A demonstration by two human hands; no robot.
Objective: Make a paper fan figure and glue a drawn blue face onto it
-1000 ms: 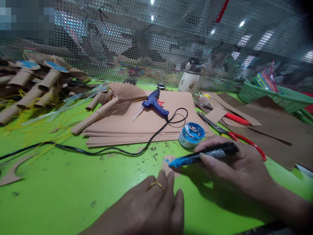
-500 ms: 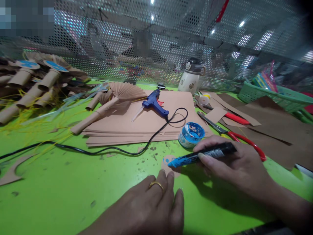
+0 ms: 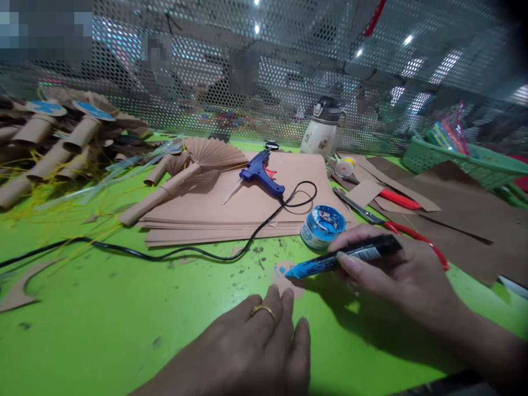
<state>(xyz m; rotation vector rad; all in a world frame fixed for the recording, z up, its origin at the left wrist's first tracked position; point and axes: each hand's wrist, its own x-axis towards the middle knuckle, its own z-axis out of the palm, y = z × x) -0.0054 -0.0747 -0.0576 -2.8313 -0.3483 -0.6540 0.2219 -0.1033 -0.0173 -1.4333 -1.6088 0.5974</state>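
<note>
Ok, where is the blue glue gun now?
Head view, centre: the blue glue gun lies on the brown paper stack, left of the round blue jar.

The blue-smeared marker (image 3: 315,266) has shifted slightly away from the left hand (image 3: 251,344).

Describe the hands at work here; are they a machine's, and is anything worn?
They are a person's, without gloves. The left hand wears a slim, gold-coloured ring on one finger. The right hand shows no ring, and no sleeve, watch or bracelet shows at its wrist.
</note>
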